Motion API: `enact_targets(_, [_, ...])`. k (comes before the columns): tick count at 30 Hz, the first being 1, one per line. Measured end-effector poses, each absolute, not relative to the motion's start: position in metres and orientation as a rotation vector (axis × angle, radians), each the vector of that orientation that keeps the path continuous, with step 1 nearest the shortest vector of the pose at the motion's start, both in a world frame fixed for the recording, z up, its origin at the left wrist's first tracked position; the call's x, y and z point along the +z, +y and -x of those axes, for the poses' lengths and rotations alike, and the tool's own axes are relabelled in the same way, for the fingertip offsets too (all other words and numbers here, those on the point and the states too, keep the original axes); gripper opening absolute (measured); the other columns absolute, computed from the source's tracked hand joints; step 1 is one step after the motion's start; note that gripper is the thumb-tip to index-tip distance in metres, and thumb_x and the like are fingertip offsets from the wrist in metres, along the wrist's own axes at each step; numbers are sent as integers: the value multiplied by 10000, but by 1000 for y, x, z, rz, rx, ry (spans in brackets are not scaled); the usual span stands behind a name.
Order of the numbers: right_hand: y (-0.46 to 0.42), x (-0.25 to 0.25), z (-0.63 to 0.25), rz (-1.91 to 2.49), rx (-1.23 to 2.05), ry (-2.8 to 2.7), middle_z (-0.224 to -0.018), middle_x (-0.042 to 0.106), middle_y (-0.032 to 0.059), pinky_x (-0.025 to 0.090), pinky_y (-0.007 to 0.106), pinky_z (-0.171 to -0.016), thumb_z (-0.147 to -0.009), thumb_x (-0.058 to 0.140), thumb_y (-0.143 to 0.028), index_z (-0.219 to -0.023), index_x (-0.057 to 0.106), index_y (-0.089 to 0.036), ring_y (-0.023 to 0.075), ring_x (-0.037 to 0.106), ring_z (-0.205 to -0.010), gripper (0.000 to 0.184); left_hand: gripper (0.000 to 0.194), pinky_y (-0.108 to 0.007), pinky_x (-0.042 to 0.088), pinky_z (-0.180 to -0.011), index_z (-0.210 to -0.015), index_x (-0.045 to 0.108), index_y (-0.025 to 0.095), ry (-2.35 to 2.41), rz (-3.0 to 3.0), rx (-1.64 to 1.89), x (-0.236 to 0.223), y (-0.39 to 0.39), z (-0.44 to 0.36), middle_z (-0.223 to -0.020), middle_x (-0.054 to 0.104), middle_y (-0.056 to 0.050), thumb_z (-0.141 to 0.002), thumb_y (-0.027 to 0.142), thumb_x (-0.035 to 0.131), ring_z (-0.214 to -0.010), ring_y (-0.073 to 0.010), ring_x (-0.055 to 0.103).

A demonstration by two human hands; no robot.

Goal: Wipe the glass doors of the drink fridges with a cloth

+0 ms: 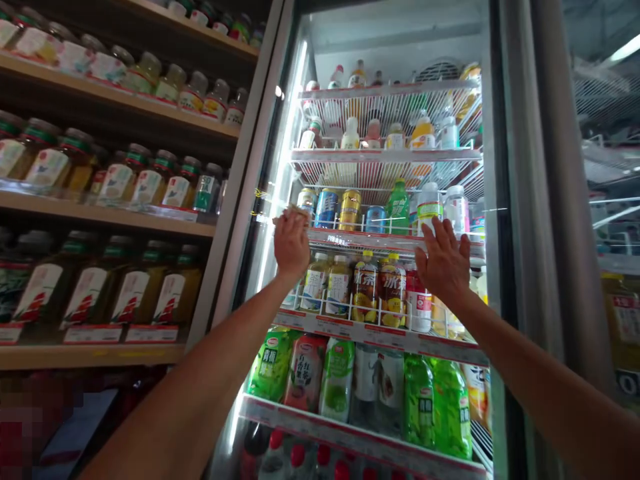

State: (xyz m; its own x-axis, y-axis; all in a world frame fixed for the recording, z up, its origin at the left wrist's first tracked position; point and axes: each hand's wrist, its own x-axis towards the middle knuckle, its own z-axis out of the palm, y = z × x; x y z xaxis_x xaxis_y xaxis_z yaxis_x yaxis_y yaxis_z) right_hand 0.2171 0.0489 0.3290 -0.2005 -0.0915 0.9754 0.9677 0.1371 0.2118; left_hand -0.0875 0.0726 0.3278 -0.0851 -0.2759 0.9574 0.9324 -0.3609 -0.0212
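Note:
My left hand (291,245) is raised to the left part of the fridge's glass door (400,41), its fingers closed around a crumpled beige cloth (296,212). Only the top edge of the cloth shows above the fingers. On the right, my right hand (444,265) lies against the glass with fingers spread, holding nothing. Behind the glass, cans and bottles stand on wire shelves. A green bottle (399,207) and a gold can (350,210) are between the two hands at about their height.
Wooden shelves (100,212) with several rows of bottles stand to the left. A grey metal door frame (533,200) runs up the right side, with another glass surface (597,160) beyond it. Large green bottles (419,400) fill part of a lower fridge shelf.

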Motion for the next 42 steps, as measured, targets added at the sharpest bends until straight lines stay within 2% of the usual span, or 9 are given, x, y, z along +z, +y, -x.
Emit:
enact_targets(3, [49, 329, -215, 942, -1276, -1359, -1441, 299, 102, 194, 531, -1056, -863, 347, -328, -1350, 320, -178, 267, 233, -1339, 510, 335, -580, 271, -1045, -1145, 513, 63, -888, 1092, -1742, 333, 75, 98, -1274, 497, -147, -850, 131, 370, -1281, -300, 309])
enact_targets(11, [48, 324, -219, 930, -1275, -1373, -1439, 307, 89, 191, 513, -1066, -863, 350, -317, -1346, 330, -185, 254, 240, -1338, 501, 366, -408, 306, -1092, -1206, 492, 218, -538, 1523, -1241, 296, 71, 30, -1311, 488, -4, -857, 174, 390, -1319, -187, 282])
enact_targets(13, [47, 322, -220, 928, -1284, -1379, -1435, 315, 91, 192, 510, -1066, -862, 349, -312, -1345, 333, -183, 252, 241, -1338, 500, 357, -405, 301, -1095, -1201, 490, 168, -689, 1382, -1454, 303, 73, 57, -1328, 468, -47, -862, 181, 382, -1315, -191, 289])
enact_targets(17, [48, 320, -220, 922, -1280, -1372, -1436, 311, 95, 185, 524, -1063, -857, 358, -312, -1353, 319, -186, 257, 233, -1340, 513, 375, -565, 220, -1084, -1207, 454, 47, -798, 1223, -1612, 310, 77, 95, -1369, 376, -182, -879, 170, 319, -1343, -277, 201])
enact_targets(21, [50, 319, -219, 921, -1265, -1366, -1435, 314, 91, 183, 520, -1064, -861, 349, -316, -1358, 310, -192, 255, 231, -1341, 514, 367, -421, 271, -1108, -1216, 481, 159, -697, 1390, -1405, 287, 70, 51, -1338, 454, -63, -868, 178, 363, -1346, -198, 213])
enact_targets(25, [49, 310, -222, 922, -1271, -1378, -1441, 301, 94, 183, 515, -1063, -858, 353, -310, -1371, 282, -195, 256, 229, -1341, 531, 389, -432, 307, -1083, -1233, 472, 181, -517, 1575, -1110, 272, 65, 34, -1326, 473, -40, -859, 156, 366, -1335, -204, 243])
enact_targets(31, [48, 295, -223, 930, -1269, -1376, -1445, 292, 95, 178, 519, -1059, -849, 363, -300, -1373, 269, -199, 261, 231, -1341, 542, 414, -467, 274, -1096, -1254, 454, 122, -822, 1250, -1580, 280, 69, 66, -1337, 446, -116, -848, 151, 376, -1343, -240, 218])
enact_targets(38, [48, 274, -220, 899, -1265, -1359, -1441, 300, 95, 160, 521, -1063, -854, 370, -302, -1378, 263, -227, 261, 231, -1342, 540, 418, -443, 303, -1084, -1262, 449, 218, -436, 1679, -1010, 242, 60, 6, -1337, 463, -20, -850, 159, 398, -1337, -203, 236])
enact_targets(42, [45, 264, -223, 860, -1359, -1430, -1440, 306, 79, 152, 490, -1078, -858, 377, -286, -1354, 314, -243, 230, 230, -1346, 502, 422, -438, 288, -1096, -1273, 438, 178, -709, 1430, -1382, 253, 65, 52, -1341, 453, -62, -856, 156, 383, -1339, -203, 235])
